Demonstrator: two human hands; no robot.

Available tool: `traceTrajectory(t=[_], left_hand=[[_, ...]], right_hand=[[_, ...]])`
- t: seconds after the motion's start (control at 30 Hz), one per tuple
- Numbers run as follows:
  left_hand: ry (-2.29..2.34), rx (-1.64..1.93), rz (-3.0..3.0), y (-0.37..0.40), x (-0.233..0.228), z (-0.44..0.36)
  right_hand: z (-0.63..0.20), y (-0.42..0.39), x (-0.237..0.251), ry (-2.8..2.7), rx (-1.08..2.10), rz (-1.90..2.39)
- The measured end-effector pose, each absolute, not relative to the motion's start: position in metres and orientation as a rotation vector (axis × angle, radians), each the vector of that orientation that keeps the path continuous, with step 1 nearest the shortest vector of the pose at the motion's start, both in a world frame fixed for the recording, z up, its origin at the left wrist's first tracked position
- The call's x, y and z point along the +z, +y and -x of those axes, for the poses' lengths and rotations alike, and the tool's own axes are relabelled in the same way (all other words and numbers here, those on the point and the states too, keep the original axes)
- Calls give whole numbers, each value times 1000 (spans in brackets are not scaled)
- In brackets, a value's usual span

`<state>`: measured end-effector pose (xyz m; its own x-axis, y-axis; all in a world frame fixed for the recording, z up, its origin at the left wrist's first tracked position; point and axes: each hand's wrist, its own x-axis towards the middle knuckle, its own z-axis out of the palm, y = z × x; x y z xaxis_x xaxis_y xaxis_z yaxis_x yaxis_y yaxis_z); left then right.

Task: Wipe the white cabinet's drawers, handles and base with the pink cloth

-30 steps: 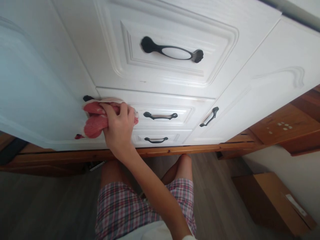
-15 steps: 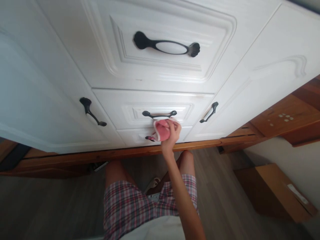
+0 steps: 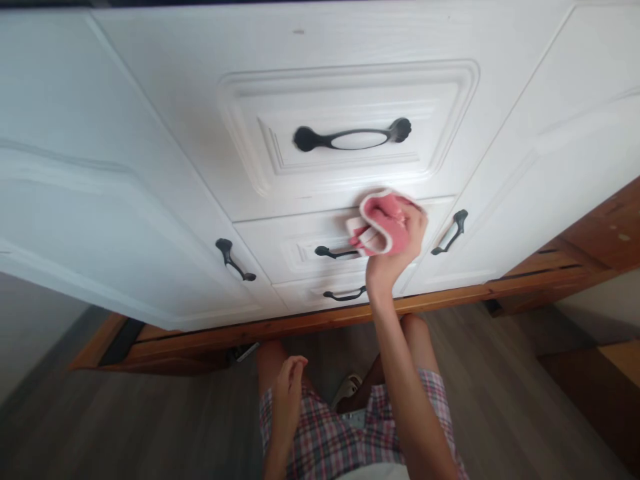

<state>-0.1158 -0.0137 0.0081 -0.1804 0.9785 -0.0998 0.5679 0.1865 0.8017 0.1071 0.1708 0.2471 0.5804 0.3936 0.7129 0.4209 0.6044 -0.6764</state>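
So the white cabinet front [image 3: 165,133] fills most of the view, and the right hand [image 3: 400,250] has hopped up from the bottom drawer handle [image 3: 344,295] half a second ago to the seam just under the big top drawer [image 3: 350,113], off to the right of the middle drawer handle [image 3: 336,253]. Its fingers are curled tight round the bunched pink cloth [image 3: 383,223], pressed flat on the panel, so the wiping looks to be working upward. The left hand [image 3: 287,393] is loosely curled and empty on the plaid shorts [image 3: 345,440], well below the drawers.
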Motion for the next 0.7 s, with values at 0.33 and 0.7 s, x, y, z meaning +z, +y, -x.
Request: traceTrajectory(t=[0.33, 0.7], left_hand=[[2506, 94, -1400, -14, -106, 139], [2719, -210, -1615, -31, -135, 134]], right_hand=[[67, 161, 189, -1580, -104, 1030], [-41, 157, 70, -1581, -312, 1058]])
